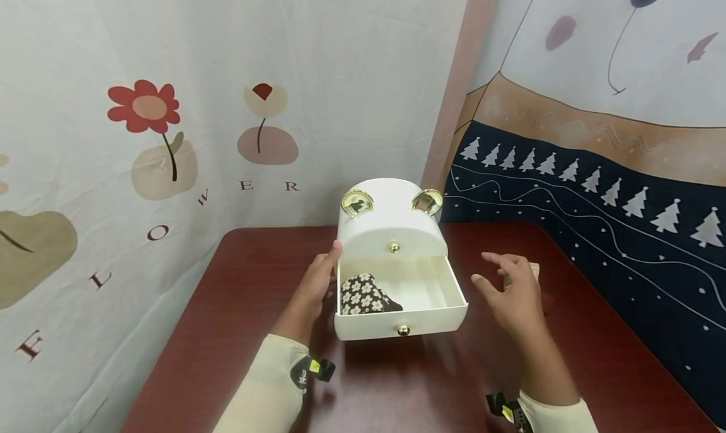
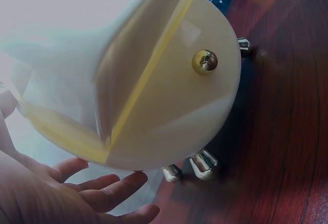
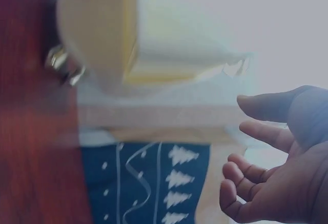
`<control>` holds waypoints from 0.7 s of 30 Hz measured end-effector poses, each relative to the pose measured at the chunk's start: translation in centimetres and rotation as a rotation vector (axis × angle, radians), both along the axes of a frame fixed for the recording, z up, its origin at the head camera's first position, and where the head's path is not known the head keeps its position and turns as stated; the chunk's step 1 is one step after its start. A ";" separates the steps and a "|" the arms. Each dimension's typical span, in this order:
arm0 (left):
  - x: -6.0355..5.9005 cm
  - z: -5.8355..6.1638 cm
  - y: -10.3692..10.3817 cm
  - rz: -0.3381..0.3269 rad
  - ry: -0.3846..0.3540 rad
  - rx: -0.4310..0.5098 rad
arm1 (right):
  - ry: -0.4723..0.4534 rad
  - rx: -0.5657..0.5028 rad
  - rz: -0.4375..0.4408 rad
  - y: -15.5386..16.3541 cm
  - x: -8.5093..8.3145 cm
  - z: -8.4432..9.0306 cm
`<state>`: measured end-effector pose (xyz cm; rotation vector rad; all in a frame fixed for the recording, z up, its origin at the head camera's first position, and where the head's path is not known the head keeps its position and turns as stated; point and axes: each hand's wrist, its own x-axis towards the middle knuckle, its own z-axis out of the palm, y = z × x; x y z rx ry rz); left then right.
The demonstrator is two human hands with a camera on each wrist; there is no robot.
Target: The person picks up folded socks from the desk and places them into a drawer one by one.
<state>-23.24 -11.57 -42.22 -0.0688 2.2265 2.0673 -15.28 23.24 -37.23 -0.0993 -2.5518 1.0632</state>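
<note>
Red table (image 1: 227, 332): left fingers (image 1: 331, 256) touching drawer box (image 1: 391, 231).

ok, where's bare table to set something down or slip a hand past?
Free: the table left of the left hand, out to its left edge, and the strip in front of the drawer between the two sleeves. Crowded: around the box, with a hand on each side, and a small block behind the right hand.
</note>
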 end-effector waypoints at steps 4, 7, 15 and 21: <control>0.0 -0.1 0.0 0.003 0.002 0.001 | 0.140 -0.012 0.007 -2.4 1.8 0.0; 0.1 -0.1 0.0 0.011 -0.005 0.006 | 0.312 -0.032 0.011 -4.5 2.9 -0.7; 0.2 0.1 0.1 0.016 0.002 0.018 | 0.704 -0.168 0.099 -9.1 4.8 -4.2; 0.5 0.2 0.1 0.015 -0.010 0.012 | 0.658 -0.162 0.088 -11.2 5.6 -6.4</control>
